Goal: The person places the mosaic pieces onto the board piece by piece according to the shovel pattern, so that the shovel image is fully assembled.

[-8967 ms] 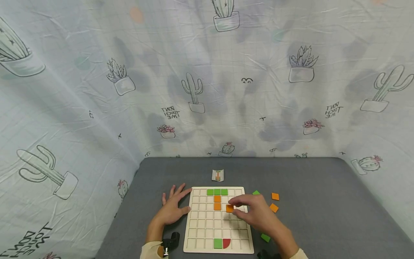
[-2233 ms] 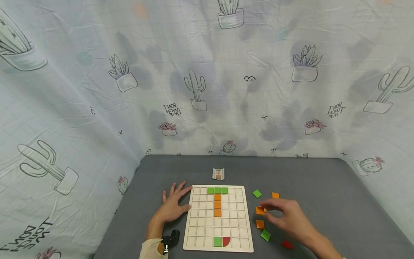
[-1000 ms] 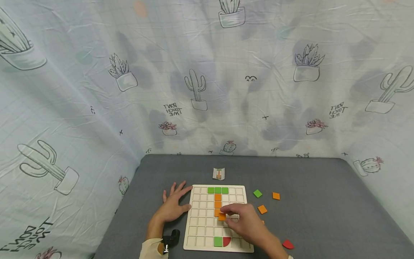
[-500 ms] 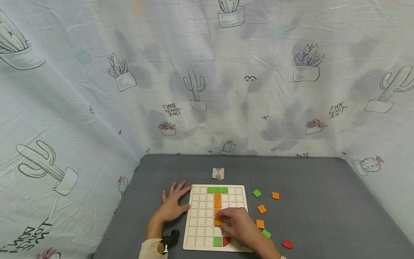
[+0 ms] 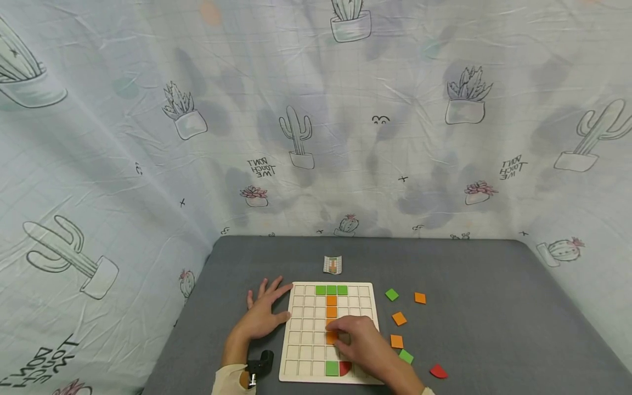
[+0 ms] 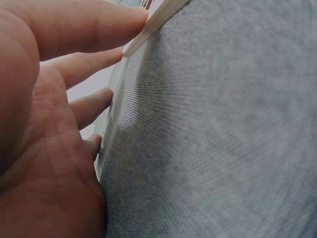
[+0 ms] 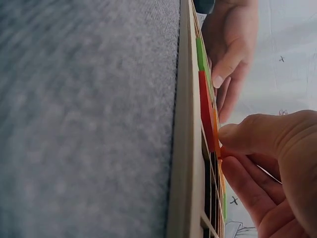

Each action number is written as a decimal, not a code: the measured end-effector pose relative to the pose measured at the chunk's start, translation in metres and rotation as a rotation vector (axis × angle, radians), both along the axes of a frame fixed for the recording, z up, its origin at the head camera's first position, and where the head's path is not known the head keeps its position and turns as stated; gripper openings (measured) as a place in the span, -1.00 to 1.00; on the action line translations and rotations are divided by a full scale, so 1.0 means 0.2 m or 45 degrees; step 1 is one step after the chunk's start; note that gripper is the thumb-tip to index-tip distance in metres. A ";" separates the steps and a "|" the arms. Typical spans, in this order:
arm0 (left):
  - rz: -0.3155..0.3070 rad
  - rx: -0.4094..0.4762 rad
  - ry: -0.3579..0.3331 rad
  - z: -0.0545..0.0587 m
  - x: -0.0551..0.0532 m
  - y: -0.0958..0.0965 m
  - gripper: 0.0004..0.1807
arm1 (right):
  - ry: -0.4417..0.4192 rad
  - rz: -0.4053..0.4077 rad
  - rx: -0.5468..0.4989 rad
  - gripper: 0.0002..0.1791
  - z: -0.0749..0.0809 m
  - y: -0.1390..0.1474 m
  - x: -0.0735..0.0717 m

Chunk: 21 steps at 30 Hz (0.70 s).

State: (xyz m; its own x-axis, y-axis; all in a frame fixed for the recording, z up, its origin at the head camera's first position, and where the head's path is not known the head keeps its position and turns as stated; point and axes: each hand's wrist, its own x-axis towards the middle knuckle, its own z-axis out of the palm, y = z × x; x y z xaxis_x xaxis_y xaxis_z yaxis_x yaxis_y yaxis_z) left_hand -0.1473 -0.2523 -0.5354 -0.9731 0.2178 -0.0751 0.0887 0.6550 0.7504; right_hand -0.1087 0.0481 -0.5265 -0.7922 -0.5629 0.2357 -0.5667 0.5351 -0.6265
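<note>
A pale gridded board [image 5: 302, 351] lies on the table. Thumb and forefinger of my right hand [image 5: 362, 340] pinch an orange square tile [image 5: 331, 339] over the middle column, level with the board in the right wrist view. Above it, more orange tiles [image 5: 331, 300] run down from a row of green tiles [image 5: 332, 290]. Near the board's front edge sit a green tile [image 5: 332, 368] and a red quarter-round tile [image 5: 344, 368], partly covered by my right hand. My left hand [image 5: 261, 321] spreads its fingers along the board's left edge, thumb and forefinger touching it.
Right of the board lie loose orange tiles [image 5: 399, 319], green tiles [image 5: 392, 294] and a red tile [image 5: 438, 371]. A small pattern card [image 5: 333, 265] is behind the board. Patterned cloth [image 5: 340, 137] hangs around the grey table [image 5: 469, 307].
An orange tile went into the column's third cell. My right hand then fetched another from the right and lowered it just below. Over the last half second it barely moved; the left hand stayed.
</note>
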 end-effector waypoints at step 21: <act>-0.002 0.006 0.002 0.00 0.00 0.00 -0.21 | -0.096 0.088 -0.250 -0.74 0.00 0.12 0.00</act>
